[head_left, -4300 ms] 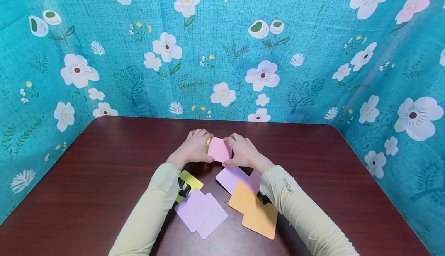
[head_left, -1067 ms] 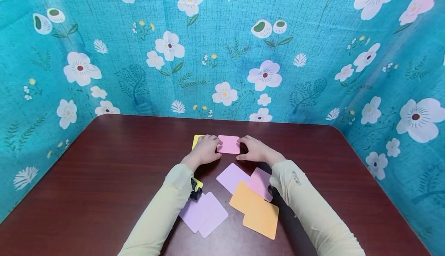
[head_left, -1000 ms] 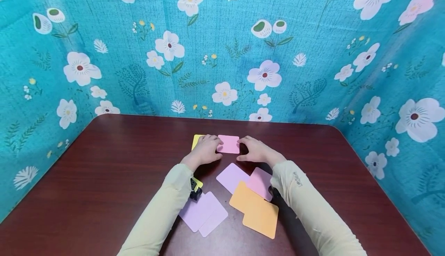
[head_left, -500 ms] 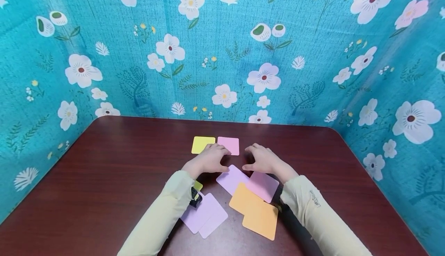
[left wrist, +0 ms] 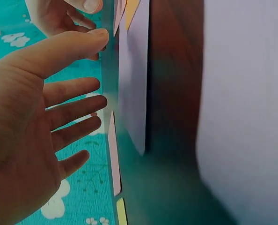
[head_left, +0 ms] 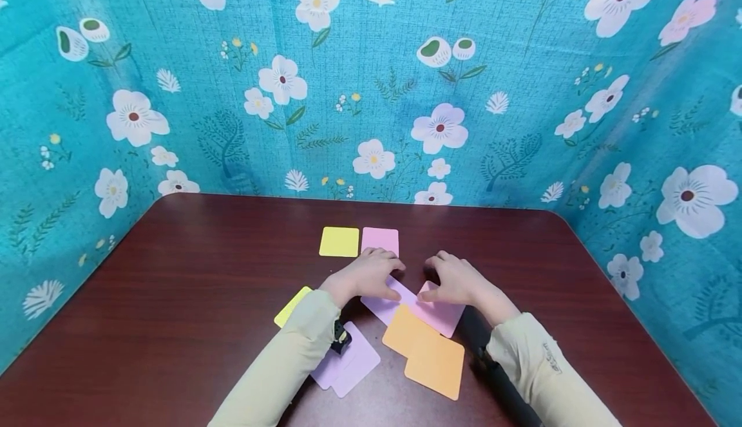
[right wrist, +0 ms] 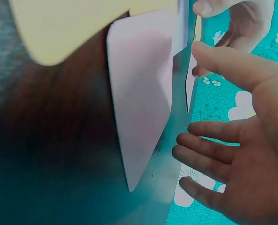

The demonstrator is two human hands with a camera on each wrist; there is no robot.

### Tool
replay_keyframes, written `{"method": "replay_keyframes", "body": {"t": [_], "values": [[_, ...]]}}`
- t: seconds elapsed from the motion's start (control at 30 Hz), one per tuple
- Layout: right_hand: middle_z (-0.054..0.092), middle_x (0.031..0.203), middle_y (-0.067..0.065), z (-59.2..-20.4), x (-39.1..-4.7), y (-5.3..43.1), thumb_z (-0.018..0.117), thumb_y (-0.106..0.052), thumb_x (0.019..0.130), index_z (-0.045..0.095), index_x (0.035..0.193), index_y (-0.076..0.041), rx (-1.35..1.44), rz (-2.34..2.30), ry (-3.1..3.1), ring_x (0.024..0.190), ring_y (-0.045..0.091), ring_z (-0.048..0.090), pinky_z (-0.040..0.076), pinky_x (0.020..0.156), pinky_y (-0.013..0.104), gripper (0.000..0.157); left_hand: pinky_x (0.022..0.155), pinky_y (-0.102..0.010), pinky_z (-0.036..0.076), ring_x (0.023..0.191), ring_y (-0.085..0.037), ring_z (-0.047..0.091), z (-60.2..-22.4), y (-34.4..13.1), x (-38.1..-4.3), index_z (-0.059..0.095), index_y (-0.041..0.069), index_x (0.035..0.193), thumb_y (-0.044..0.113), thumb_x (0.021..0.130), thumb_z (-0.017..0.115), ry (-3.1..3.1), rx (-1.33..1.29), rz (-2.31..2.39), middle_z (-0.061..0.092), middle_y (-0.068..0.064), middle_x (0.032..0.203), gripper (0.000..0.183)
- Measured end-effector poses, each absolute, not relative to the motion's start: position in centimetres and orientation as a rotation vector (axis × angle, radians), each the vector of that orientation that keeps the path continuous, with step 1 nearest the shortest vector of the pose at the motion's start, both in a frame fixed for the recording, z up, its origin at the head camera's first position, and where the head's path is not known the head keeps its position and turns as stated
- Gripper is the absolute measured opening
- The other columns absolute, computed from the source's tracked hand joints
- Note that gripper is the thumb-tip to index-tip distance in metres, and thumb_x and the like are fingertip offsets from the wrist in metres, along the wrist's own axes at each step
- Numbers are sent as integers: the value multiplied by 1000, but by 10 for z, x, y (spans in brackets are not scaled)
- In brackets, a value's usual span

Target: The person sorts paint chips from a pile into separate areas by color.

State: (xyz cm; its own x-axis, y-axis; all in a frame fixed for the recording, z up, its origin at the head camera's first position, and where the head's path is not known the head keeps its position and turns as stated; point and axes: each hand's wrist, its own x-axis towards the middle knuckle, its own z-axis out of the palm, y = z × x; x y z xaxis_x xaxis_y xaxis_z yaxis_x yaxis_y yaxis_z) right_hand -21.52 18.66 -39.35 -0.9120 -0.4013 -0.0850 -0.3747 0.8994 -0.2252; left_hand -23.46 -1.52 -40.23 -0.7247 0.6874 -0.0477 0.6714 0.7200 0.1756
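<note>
The two hands are apart: the left hand (head_left: 371,275) hangs above a lilac card (head_left: 377,306), the right hand (head_left: 460,282) above a pink card (head_left: 443,316), their fingers relaxed and gripping nothing. Orange cards (head_left: 435,366) lie nearer. Farther, a yellow card (head_left: 339,241) is beside another pink card (head_left: 379,239). The right sleeve (head_left: 530,350) carries small lettering (head_left: 552,358), too slanted for reading.

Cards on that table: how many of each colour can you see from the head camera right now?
Yellow cards: 2
Pink cards: 2
Purple cards: 3
Orange cards: 2
Total visible: 9, some partly covered
</note>
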Motion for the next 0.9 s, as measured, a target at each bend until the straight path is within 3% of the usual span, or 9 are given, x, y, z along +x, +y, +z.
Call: {"method": "replay_keyframes", "body": {"t": [0.47, 0.9], "values": [[54, 109, 13, -396, -194, 199, 75, -55, 58, 56, 115, -2, -543, -252, 2934, 99, 29, 51, 42, 87, 53, 80, 95, -35, 33, 112, -14, 46, -407, 12, -227, 60, 20, 120, 48, 71, 69, 2764, 1245, 180, 56, 5, 118, 56], [52, 99, 6, -402, -177, 209, 74, -64, 51, 58, 111, -3, -535, -216, 2969, 88, 20, 49, 44, 78, 46, 87, 96, -35, 33, 116, -13, 43, -406, 24, -220, 56, 20, 124, 50, 69, 71, 2715, 1256, 109, 52, 7, 126, 64]]}}
